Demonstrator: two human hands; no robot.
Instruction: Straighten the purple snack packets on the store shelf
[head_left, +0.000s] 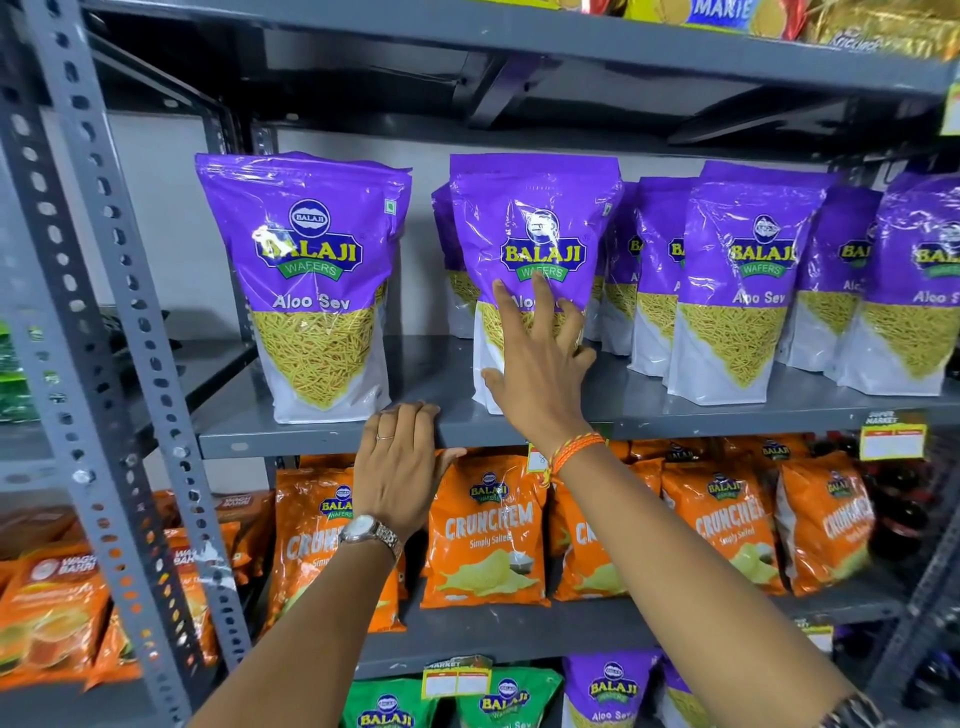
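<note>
Several purple Aloo Sev packets stand upright on the grey middle shelf (431, 379). One packet (311, 270) stands alone at the left. A second packet (535, 223) stands at the front of the middle row, with more behind it. My right hand (535, 358) lies flat against the lower front of this middle packet, fingers spread, not gripping. My left hand (400, 462) rests over the shelf's front edge between the two packets, fingers curled on the lip. Further packets (737, 280) crowd the right side in staggered rows.
Orange Crunchem bags (488, 530) fill the shelf below. Green and purple packets (608, 691) sit on the lowest shelf. A perforated grey upright (109, 332) stands at the left. Price tags (891, 441) hang on the shelf edge at right. Biscuit packs sit on the top shelf.
</note>
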